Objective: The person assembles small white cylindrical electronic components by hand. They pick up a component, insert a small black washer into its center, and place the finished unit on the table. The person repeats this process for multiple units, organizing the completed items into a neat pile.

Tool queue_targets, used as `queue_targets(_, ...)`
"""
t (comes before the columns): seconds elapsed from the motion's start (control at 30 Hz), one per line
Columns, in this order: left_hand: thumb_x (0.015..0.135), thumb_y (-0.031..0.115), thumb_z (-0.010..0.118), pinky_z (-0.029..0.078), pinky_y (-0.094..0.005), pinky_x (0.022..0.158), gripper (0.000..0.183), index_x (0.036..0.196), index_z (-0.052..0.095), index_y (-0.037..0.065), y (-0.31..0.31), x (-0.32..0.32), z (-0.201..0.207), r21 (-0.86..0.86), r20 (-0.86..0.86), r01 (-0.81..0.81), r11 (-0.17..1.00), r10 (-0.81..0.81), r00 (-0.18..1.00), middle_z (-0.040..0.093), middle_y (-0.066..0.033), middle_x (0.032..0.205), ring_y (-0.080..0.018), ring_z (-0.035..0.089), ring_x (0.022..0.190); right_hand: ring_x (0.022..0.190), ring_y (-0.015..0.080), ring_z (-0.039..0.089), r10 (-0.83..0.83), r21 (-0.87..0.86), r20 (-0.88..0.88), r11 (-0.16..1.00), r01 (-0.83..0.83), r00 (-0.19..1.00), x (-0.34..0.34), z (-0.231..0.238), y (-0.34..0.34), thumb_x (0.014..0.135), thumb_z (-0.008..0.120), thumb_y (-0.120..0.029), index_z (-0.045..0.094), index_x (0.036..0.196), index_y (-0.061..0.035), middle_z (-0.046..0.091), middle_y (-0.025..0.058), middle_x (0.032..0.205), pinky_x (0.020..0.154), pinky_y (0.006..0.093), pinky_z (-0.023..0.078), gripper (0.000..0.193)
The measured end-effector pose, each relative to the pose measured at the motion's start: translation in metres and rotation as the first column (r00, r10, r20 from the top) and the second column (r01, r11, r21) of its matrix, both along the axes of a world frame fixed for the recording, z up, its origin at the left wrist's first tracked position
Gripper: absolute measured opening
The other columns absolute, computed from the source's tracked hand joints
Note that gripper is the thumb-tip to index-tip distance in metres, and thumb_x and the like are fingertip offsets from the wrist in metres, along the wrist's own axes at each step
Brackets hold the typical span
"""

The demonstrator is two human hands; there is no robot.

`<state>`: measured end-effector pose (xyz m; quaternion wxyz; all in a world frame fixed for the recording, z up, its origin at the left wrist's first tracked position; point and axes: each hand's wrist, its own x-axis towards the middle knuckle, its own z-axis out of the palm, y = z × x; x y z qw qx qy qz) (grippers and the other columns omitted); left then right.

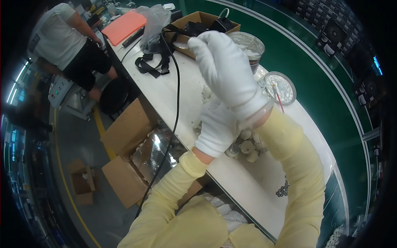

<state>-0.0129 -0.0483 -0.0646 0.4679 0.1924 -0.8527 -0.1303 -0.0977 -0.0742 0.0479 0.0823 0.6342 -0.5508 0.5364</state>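
Observation:
My right hand [230,72], in a white glove, is raised over the table with its fingers bent and pressed together. A pale, blurred bit [184,45] shows by its fingertips; what it is I cannot make out. Below and partly behind it, my left hand [217,129] wears a white glove too, its fingers hidden by the right hand and wrist. Several small white round parts [248,147] lie on the table under my hands. Close to my right wrist is a round dish [284,78] with whitish contents and a thin red-handled tool [278,98].
Behind my right hand stand a metal tin [258,41] and a cardboard box [203,18] with black items. A black cable [178,91] crosses the white table [155,93]. An open carton [124,128] stands left of the table; farther off is another person [68,39].

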Motion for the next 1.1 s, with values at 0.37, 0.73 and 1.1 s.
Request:
queue_targets(0.37, 0.086, 0.019, 0.075, 0.047, -0.0478, 0.061, 0.022, 0.093, 0.063, 0.002, -0.006, -0.006, 0.011, -0.115, -0.065, -0.115, 0.987, 0.108, 0.992, 0.059, -0.0148, 0.079, -0.0380, 0.057, 0.068, 0.141, 0.0327, 0.050, 0.120, 0.640, 0.078, 0.755, -0.142, 0.990, -0.043, -0.018, -0.060, 0.102, 0.061, -0.046, 0.045, 0.150, 0.0036, 0.053, 0.0250, 0.150, 0.117, 0.0372, 0.039, 0.070)
queue_targets(0.73, 0.092, 0.033, 0.070, 0.049, -0.0490, 0.076, 0.030, 0.085, 0.063, 0.004, -0.009, 0.005, 0.020, 0.033, -0.048, -0.092, 0.995, 0.093, 0.994, 0.059, -0.0157, 0.083, -0.0361, 0.060, 0.082, 0.136, 0.0182, 0.051, 0.113, 0.655, 0.234, 0.716, -0.243, 0.966, -0.078, 0.059, 0.161, 0.110, 0.049, -0.020, 0.043, 0.154, 0.0022, 0.055, 0.0140, 0.146, 0.118, 0.0307, 0.035, 0.050)
queue_targets(1.1, 0.098, 0.036, 0.069, 0.048, -0.0464, 0.069, 0.037, 0.077, 0.067, 0.006, -0.024, -0.021, 0.122, 0.271, -0.273, 0.157, 0.950, -0.081, 0.959, 0.061, -0.0144, 0.071, -0.0355, 0.061, 0.074, 0.103, 0.0309, 0.065, -0.085, 0.662, 0.008, 0.747, 0.058, 0.996, -0.069, 0.094, 0.317, 0.094, 0.068, -0.046, 0.058, 0.139, 0.0066, 0.067, 0.0234, 0.122, 0.096, 0.0418, 0.049, 0.070)
